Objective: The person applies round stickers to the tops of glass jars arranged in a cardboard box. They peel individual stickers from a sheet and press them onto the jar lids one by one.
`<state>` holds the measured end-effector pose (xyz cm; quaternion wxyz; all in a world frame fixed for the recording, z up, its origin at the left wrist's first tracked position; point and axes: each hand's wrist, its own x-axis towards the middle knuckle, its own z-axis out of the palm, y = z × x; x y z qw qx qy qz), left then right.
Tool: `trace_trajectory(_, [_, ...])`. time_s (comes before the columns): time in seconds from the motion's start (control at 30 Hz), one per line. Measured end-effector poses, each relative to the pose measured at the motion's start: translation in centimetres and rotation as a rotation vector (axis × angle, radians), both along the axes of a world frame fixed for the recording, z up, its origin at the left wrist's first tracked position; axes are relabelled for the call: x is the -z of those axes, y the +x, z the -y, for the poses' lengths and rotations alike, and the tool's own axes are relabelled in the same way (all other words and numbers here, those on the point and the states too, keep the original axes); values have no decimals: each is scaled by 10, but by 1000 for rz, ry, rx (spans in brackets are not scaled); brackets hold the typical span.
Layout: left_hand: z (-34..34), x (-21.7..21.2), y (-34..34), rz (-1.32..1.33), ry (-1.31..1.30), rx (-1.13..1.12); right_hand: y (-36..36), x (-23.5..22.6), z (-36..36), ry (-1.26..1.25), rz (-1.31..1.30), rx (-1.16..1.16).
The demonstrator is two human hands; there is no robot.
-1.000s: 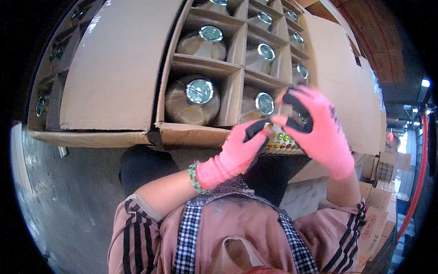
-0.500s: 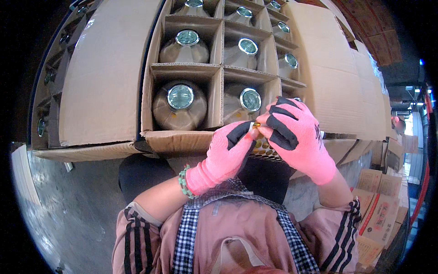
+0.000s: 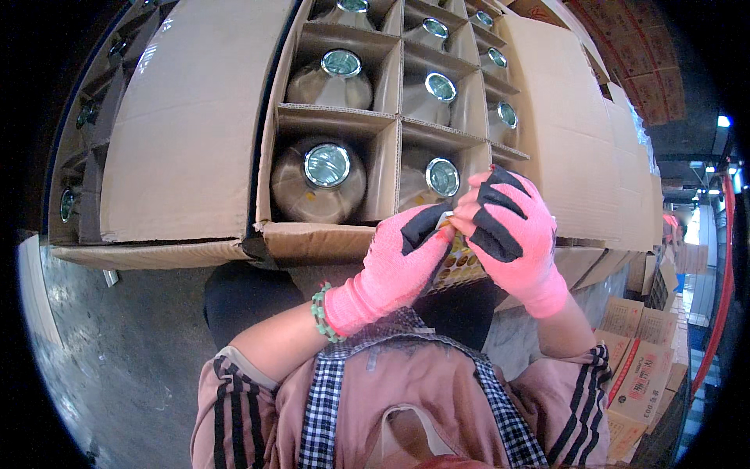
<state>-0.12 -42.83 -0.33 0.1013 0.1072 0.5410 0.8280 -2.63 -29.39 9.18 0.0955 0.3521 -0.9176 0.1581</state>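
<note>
i see my left hand (image 3: 400, 264) and right hand (image 3: 508, 230), both in pink gloves, pinched together on a sheet of small round stickers (image 3: 457, 266), just in front of the open cardboard box (image 3: 328, 234) of capped bottles (image 3: 326, 166).

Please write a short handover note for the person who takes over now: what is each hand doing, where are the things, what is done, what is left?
Left hand and right hand, both in pink gloves, meet over a sheet of small round stickers, fingertips pinching at its top edge.
The open carton in front holds bottles in cardboard dividers, shiny caps up.
Done: cannot tell whether any bottle has a sticker.
Left: no sticker looks peeled free yet.
</note>
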Motion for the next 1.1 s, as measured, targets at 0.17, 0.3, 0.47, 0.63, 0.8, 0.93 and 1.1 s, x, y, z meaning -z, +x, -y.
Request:
trace_trajectory(0.17, [0,0,-4,101,11,37,0,8,-5,83,-185,-125])
trace_trajectory(0.3, [-2,-1,-5,229,176,79,-2,22,-15,74,-198,-144])
trace_trajectory(0.47, [-1,-2,-8,272,140,132,-8,18,-15,-33,-38,-112])
trace_trajectory(0.63, [3,-7,-9,352,100,104,-52,10,-47,-593,275,348])
trace_trajectory(0.8, [-7,-3,-14,270,84,99,-133,48,-133,371,101,497])
trace_trajectory(0.93, [-1,0,-16,278,95,139,-147,70,-130,612,132,455])
trace_trajectory(1.1, [1,-2,-16,242,54,136,-157,72,-124,843,-2,268])
